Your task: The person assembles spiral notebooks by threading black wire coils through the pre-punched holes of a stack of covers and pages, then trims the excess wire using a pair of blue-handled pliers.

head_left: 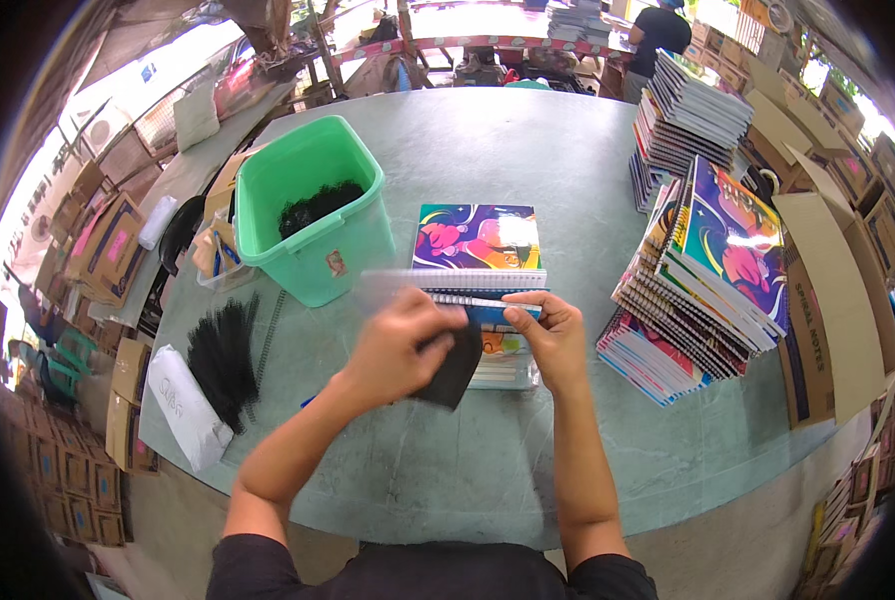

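My right hand (558, 335) pinches the edge of a spiral notebook (486, 312), thumb on top. Its page edge and wire coil face up, with a blue cover below. Close to the coil's left end my left hand (403, 340) is blurred, fingers curled in. A dark, flexible-looking piece (456, 372) hangs beside that hand; its kind is unclear. Beyond both hands lies a stack of spiral notebooks with a colourful purple cover (480, 238). Another notebook, partly hidden, lies beneath the held one.
A green bin (313, 245) holding black coils (320, 207) stands at the left. More black coils (223, 360) lie by a white package (188, 408). Notebook piles (708, 260) and an open carton (833, 310) stand at the right. A person (660, 40) is at the back.
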`<state>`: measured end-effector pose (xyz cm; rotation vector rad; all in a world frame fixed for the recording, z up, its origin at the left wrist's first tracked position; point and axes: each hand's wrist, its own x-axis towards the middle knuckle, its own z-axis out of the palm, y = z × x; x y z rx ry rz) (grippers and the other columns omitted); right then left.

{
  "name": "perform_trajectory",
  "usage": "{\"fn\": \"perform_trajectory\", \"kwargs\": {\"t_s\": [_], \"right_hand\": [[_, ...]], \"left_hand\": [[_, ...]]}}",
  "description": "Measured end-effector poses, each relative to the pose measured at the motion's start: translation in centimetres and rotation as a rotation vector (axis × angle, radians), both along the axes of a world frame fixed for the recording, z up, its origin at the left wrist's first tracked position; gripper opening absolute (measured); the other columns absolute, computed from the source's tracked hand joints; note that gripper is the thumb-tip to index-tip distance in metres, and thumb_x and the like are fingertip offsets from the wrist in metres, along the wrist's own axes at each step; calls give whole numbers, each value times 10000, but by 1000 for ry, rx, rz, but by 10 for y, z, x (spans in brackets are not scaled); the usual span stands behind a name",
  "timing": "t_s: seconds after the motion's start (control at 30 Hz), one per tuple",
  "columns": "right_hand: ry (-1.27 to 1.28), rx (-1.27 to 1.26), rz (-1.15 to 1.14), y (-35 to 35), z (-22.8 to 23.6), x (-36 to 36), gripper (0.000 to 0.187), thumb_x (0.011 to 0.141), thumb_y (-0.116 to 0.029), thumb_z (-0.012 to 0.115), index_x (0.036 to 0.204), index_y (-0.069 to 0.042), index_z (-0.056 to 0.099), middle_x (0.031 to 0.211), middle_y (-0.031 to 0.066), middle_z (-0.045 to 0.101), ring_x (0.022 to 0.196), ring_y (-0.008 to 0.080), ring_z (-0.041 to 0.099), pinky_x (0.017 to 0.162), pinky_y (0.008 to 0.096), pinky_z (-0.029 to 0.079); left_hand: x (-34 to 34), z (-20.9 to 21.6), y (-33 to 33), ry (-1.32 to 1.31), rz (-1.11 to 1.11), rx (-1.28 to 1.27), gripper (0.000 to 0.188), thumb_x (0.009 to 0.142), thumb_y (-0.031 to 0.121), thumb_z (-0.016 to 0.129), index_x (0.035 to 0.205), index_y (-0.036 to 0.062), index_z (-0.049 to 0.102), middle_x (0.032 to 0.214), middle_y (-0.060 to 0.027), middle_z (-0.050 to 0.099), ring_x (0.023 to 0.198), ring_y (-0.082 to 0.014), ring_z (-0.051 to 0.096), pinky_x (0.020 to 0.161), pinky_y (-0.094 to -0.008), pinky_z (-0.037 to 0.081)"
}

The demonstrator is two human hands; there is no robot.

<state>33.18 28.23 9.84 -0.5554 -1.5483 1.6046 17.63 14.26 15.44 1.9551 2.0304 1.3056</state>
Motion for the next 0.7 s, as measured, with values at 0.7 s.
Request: {"fn": "perform_trajectory", "kwargs": {"t_s": [0.7], "right_hand": [[106, -134, 149, 2, -9, 5, 492, 992, -392, 421, 1044, 37, 657, 950, 61, 658, 841, 95, 581, 761, 216, 431]], "left_hand": [[21, 3, 23, 208, -19, 4, 283, 744, 19, 668, 1023, 58, 643, 892, -106, 581, 833, -262, 592, 732, -346, 483]]}}
